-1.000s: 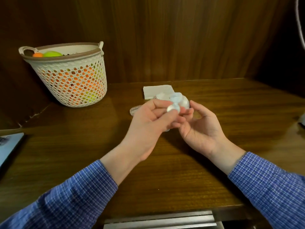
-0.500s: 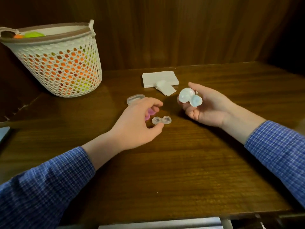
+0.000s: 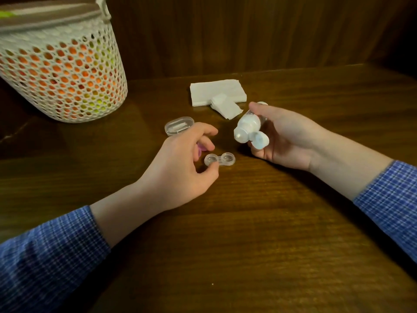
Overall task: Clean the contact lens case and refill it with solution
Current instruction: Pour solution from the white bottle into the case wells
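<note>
**Bottle now tipped toward open lens case**

Right hand [image 3: 291,141] grip wrapped round the solution bottle [image 3: 247,127], thumb on top, fingers curled beneath; flip cap [image 3: 260,140] hangs open beside the nozzle. Half a second ago the bottle sat further up in the palm showing mostly its cap end; now it is tilted, nozzle pointing down-left toward the case, held above the counter [image 3: 248,233].

Left hand [image 3: 178,168] grip: thumb tip touching the near edge of the lens case [image 3: 220,159], fingers curled above; whether it truly pinches the case, cannot tell. Same pose as 0.5 s ago. Case lies flat on the counter, both wells uncapped, between the two hands.

Something pink [image 3: 200,149] under the left fingers, mostly hidden. Clear oval lid-like piece [image 3: 179,125] just behind the left hand. Folded tissues [image 3: 217,93] further back, a smaller piece [image 3: 226,108] overlapping their front edge. Mesh basket [image 3: 61,71] far left, orange and green shapes inside. Blue checked sleeves on both arms.
</note>
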A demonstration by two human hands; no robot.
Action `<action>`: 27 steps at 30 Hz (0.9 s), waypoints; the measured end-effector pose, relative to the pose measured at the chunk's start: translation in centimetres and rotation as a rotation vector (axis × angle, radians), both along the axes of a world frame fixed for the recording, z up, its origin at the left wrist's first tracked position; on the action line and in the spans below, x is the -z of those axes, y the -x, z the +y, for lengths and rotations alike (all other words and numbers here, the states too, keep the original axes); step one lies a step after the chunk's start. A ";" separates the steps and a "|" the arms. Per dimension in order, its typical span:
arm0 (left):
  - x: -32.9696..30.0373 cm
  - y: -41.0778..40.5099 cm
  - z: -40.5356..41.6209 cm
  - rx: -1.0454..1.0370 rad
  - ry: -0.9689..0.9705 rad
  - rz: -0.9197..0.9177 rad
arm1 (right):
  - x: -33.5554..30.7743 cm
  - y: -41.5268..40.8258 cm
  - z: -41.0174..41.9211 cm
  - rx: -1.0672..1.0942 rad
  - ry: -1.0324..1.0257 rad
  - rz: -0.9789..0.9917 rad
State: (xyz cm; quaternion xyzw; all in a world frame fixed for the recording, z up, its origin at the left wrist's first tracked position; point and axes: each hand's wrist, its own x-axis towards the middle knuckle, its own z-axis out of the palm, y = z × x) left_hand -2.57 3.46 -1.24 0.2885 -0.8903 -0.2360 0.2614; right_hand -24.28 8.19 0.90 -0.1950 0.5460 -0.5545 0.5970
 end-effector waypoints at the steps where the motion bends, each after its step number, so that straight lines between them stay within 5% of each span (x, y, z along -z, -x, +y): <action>1: 0.0 0.0 0.0 0.007 0.007 -0.001 | 0.0 -0.1 0.0 0.003 0.005 0.015; 19: 0.0 -0.1 0.2 0.085 0.008 0.012 | 0.9 -2.0 1.2 -0.061 0.250 0.522; 27: 0.3 -0.1 0.0 0.077 0.005 0.008 | 1.4 -1.9 1.2 -0.087 0.309 0.545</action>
